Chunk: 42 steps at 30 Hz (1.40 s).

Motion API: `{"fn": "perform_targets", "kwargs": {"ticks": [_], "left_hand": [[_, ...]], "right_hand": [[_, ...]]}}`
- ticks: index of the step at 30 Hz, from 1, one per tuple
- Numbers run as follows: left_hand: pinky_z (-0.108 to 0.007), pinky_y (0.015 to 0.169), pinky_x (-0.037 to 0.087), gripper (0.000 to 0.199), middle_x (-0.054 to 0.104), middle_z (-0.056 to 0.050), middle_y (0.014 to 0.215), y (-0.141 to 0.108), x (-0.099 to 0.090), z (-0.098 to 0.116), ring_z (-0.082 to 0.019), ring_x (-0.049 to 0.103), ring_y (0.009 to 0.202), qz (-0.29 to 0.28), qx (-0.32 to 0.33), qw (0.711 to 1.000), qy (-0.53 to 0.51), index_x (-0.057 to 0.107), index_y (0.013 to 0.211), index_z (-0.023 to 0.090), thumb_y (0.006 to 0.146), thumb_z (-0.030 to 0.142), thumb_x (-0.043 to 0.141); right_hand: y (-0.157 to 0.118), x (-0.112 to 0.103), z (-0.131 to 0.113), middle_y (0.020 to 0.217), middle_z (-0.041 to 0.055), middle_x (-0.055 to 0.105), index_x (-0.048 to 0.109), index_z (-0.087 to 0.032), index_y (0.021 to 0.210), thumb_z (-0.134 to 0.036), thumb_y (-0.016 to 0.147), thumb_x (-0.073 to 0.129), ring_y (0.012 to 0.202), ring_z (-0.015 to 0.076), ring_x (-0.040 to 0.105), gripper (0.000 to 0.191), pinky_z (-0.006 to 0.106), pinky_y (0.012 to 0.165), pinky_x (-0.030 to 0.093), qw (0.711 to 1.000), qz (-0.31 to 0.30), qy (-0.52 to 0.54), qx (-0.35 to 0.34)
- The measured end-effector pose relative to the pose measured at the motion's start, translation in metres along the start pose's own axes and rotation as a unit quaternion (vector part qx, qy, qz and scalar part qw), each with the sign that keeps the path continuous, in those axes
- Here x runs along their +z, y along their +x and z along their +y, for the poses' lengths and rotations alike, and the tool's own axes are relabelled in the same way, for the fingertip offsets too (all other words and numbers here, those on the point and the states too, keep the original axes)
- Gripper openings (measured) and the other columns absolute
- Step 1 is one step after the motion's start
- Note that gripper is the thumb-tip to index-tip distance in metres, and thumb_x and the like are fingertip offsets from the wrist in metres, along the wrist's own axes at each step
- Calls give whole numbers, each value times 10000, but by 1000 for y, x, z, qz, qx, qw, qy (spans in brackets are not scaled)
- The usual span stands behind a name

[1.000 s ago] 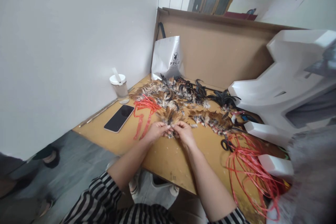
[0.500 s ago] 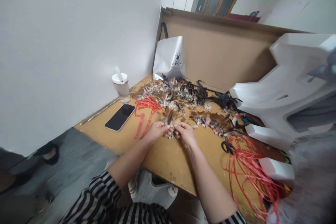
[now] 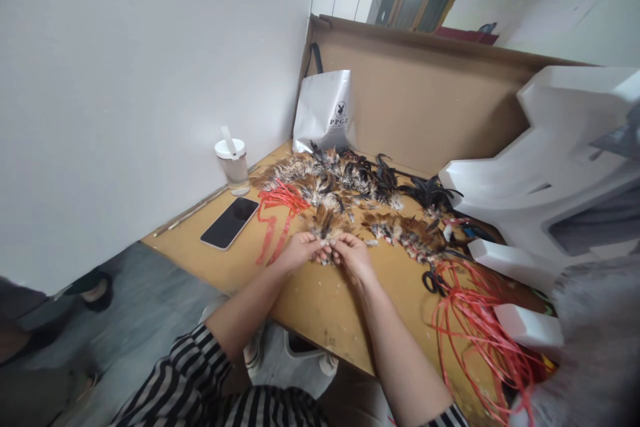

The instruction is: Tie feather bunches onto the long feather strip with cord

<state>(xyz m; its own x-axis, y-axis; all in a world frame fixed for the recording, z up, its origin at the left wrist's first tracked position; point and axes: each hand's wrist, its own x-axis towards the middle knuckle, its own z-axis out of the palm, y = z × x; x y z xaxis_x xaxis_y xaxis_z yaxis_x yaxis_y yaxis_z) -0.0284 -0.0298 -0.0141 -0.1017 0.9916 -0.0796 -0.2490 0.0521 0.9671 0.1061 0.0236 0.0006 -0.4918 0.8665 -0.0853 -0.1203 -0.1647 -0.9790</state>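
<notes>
One yellow-brown table [image 3: 320, 317] lies under everything, its near edge just in front of the person. Across its far part spreads the pile [image 3: 345, 173] of brown and black feathers, beyond both hands. Smaller, the row [image 3: 405, 233] of brown feathers lies ahead and to the right, nearer the right hand [image 3: 353, 255] than the left hand [image 3: 303, 248]. Each hand is nearly closed, thumb and fingers pinched together at the base of the bunch [image 3: 325, 221]; whether either also grips a thread is too small to tell. This bunch sits between the hands, low over the table, and neither hand is clearly nearer to it. Its long axis runs away from the person, crossing the line that joins the hands: the brown tips fan out on the far side, toward the pile, and a few pale ends show just below the fingers.
</notes>
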Motion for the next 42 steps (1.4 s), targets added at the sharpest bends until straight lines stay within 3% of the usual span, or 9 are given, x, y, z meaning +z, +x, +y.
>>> {"fn": "perform_targets", "kwargs": {"ticks": [17,24,31,38,42], "left_hand": [[-191,485,372,320,619,-62,549,-1,1,1,-77,524,452,-30,-30,997,-61,651,684,62,609,371,690],[-199,485,402,321,612,-51,539,-3,-1,2,-80,523,449,-38,16,999,12,652,677,77,637,396,656],[-199,466,417,326,614,-49,550,-2,-1,-4,-81,524,442,-54,37,996,63,644,695,84,669,408,623],[-215,485,432,320,649,-79,598,0,-1,-6,-102,552,466,-24,36,997,61,645,735,80,658,391,636],[-212,491,432,330,654,-82,624,0,-2,-7,-104,564,487,-54,36,996,61,656,762,84,682,401,612]], "right_hand": [[-2,6,3,463,-44,525,530,-159,667,-369,600,701,365,52,371,280,181,381,226,999,-6,48,-11],[-5,2,-8,463,-46,510,523,-151,642,-360,601,694,381,51,352,273,186,390,228,998,-23,-45,-32],[-6,-1,-13,399,-64,426,434,-165,497,-375,583,690,384,56,324,343,198,392,222,985,18,-156,-65],[-6,0,-8,480,-19,536,547,-135,560,-373,586,687,424,72,397,278,208,430,287,991,27,-118,-65],[-6,3,-9,479,-19,539,556,-132,565,-357,561,708,435,78,422,272,211,446,307,996,24,-67,-56]]}}
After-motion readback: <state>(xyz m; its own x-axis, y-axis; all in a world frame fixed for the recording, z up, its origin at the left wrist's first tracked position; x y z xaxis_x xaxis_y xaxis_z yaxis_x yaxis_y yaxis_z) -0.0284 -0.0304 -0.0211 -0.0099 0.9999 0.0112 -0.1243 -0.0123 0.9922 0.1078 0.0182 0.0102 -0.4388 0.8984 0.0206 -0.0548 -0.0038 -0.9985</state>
